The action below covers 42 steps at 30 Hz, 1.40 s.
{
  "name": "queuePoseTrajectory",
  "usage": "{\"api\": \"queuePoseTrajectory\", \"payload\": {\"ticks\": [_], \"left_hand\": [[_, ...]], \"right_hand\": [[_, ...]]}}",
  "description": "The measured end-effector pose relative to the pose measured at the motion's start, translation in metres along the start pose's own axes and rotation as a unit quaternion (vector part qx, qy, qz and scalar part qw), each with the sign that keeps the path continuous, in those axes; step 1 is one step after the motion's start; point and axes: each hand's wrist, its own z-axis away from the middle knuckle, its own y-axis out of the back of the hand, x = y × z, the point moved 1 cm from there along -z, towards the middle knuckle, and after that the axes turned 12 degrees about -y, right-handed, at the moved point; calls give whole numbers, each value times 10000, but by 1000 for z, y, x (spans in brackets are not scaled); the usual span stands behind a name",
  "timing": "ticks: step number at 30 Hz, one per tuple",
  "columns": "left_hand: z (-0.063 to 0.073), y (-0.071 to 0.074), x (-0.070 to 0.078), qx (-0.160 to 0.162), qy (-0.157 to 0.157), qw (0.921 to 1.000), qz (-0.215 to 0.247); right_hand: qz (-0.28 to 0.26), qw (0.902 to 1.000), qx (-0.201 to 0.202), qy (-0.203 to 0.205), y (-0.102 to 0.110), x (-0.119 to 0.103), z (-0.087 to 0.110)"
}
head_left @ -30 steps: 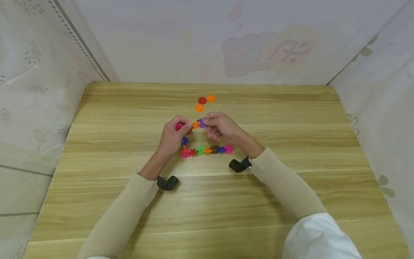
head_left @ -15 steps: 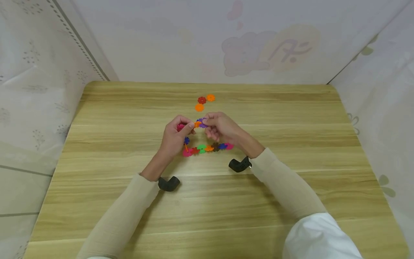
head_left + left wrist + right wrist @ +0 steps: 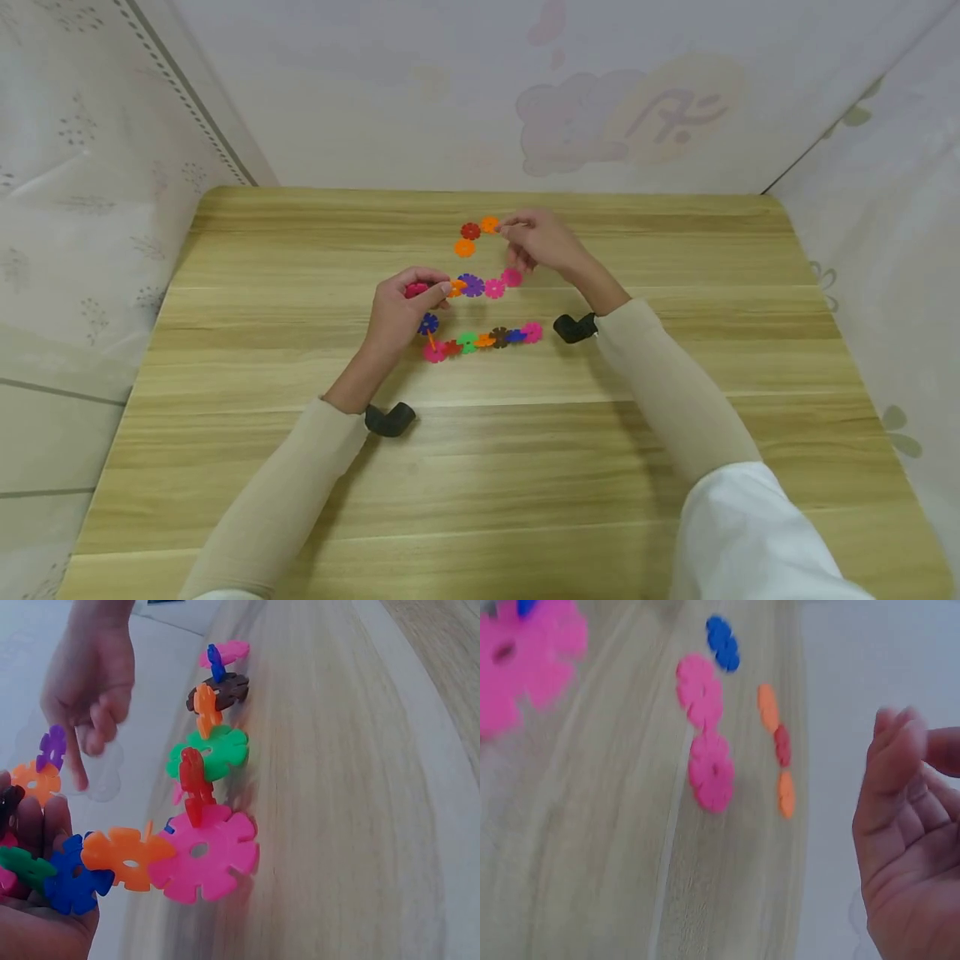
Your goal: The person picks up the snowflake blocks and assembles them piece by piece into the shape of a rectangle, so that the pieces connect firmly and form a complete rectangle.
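My left hand [image 3: 408, 321] grips a chain of slotted flower-shaped plastic discs between thumb and fingers. One end of the chain, an orange disc [image 3: 36, 781] and a purple disc [image 3: 52, 748], sticks out past the fingertips. From the palm side, a blue disc [image 3: 77, 874] and an orange one lead to a large pink disc [image 3: 202, 851]. There the chain turns into a row with a green disc [image 3: 210, 752] and a brown disc [image 3: 220, 691]. My right hand [image 3: 546, 242] reaches beside a loose orange disc [image 3: 489, 225]; no disc shows between its fingers.
A loose red disc [image 3: 470, 231] and another orange disc [image 3: 465, 247] lie at the back of the wooden table [image 3: 480, 483]. Two pink discs [image 3: 711, 771] and a blue disc [image 3: 722, 643] lie nearer. A pale printed wall [image 3: 390, 100] stands behind.
My right hand has let go of the purple disc and moved back and right towards the loose orange disc, uncovering two pink discs. The left hand keeps its grip in nearly the same place.
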Motion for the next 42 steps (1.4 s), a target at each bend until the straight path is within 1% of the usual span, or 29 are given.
{"api": "queuePoseTrajectory", "payload": {"ticks": [3,6,10,15,21,27,31,33,36,39,42], "left_hand": [[0,0,1,26,8,9999,146],[0,0,0,58,-21,9996,278],[-2,0,-2,61,-1,9992,385],[-2,1,-3,-3,61,9989,457],[-3,0,-1,-33,157,9986,511],[-1,-1,2,-111,243,9989,392],[-1,-1,1,-165,236,9992,295],[-2,0,0,-203,220,9992,257],[-2,0,0,-278,205,9992,199],[-2,1,0,-333,222,9991,162],[-1,2,1,-316,280,9990,169]], "right_hand": [[127,9996,232,-4,2,3,-14],[188,9990,361,-187,1,7,-28],[534,9972,395,-351,0,14,-44],[818,9948,428,-419,-4,16,-56],[1348,9882,554,-466,-8,13,-62],[1982,9759,664,-627,-11,12,-65],[2228,9694,774,-677,-14,11,-66],[2277,9678,853,-645,-15,11,-66],[2212,9685,954,-633,-15,10,-64],[2002,9719,983,-751,-15,10,-62],[1789,9754,984,-834,-14,9,-59]]}}
